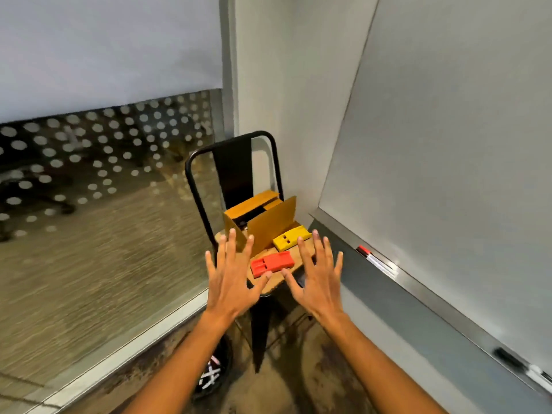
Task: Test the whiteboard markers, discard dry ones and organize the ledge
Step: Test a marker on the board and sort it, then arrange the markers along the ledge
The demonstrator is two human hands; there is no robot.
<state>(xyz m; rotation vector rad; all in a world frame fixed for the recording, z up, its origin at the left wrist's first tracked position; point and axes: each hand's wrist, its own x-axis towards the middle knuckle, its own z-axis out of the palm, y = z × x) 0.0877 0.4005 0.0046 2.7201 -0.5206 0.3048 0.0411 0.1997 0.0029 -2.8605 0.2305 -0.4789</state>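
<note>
Above the chair seat, your left hand and right hand hover spread, fingers straight, holding nothing. Red-capped marker lies at 3 o'clock on the whiteboard ledge; black-capped marker at 4 o'clock near its edge. No lettering readable on either.

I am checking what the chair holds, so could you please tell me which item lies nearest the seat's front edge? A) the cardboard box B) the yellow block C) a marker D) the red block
D: the red block lies at the seat's front, between both open hands, ahead of the yellow block and box.
</note>
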